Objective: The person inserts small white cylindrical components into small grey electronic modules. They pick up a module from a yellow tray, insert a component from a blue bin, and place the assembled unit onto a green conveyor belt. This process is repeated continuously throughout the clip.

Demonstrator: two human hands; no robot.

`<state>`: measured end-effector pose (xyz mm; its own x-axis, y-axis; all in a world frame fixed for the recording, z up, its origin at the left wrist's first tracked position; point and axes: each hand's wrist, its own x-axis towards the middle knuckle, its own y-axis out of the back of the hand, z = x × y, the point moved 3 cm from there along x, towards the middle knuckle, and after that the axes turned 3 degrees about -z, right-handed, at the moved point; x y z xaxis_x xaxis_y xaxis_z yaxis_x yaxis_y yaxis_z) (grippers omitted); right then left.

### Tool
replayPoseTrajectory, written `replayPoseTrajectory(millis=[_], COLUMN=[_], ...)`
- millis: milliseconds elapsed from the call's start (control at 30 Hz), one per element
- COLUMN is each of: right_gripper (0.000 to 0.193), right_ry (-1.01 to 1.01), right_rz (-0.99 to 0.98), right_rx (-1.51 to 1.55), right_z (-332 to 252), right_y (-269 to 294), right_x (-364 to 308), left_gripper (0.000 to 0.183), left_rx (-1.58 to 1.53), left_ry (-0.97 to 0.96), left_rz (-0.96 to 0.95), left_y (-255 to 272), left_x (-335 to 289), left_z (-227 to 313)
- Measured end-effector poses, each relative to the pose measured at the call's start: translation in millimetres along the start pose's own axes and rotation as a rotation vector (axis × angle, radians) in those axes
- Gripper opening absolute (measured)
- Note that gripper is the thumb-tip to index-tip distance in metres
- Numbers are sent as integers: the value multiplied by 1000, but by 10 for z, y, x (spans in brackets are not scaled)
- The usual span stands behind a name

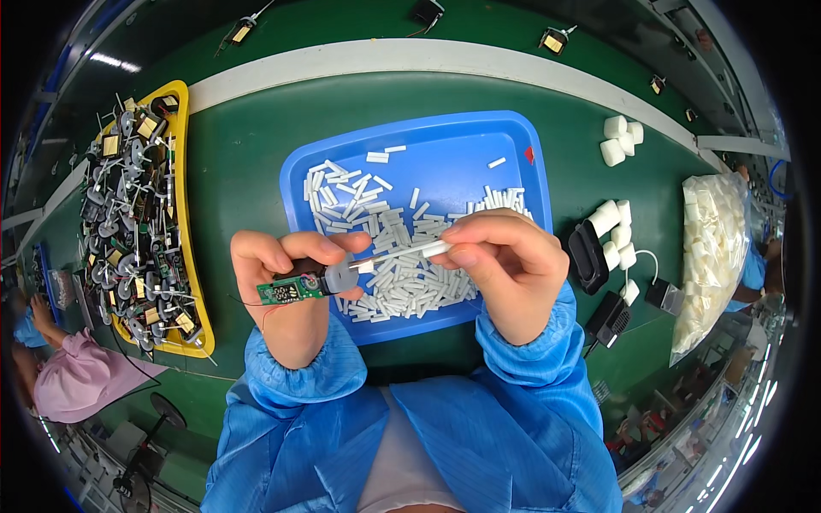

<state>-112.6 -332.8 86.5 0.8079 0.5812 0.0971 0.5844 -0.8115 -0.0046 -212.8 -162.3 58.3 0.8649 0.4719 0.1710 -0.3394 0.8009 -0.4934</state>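
My left hand grips a small electronic assembly with a green circuit board, a grey round cap and a thin pale stem pointing right. Thin wires trail from the board. Between the thumb and fingers of my right hand is a short white tube, lined up with the stem's end. Whether the stem has entered the tube is too small to tell. Both hands are over a blue tray holding many loose white tubes.
At the left, a yellow tray is heaped with similar assemblies. White foam cylinders, a black holder and a bulging clear bag lie at the right. Assemblies sit beyond a pale rail. A person in pink is at far left.
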Motion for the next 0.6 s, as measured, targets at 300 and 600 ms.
replayPoseTrajectory(millis=[300,600], right_gripper=[13,11], right_ry=[-7,37], right_rz=[89,-55], right_rx=[114,-166], right_z=[-33,-80], right_y=[103,-88], right_x=[3,2], left_gripper=[29,26], left_rx=[-33,-34], left_ry=[-23,1], left_rz=[-36,-81], left_y=[-16,-133], left_x=[22,-29], left_z=[-16,-42])
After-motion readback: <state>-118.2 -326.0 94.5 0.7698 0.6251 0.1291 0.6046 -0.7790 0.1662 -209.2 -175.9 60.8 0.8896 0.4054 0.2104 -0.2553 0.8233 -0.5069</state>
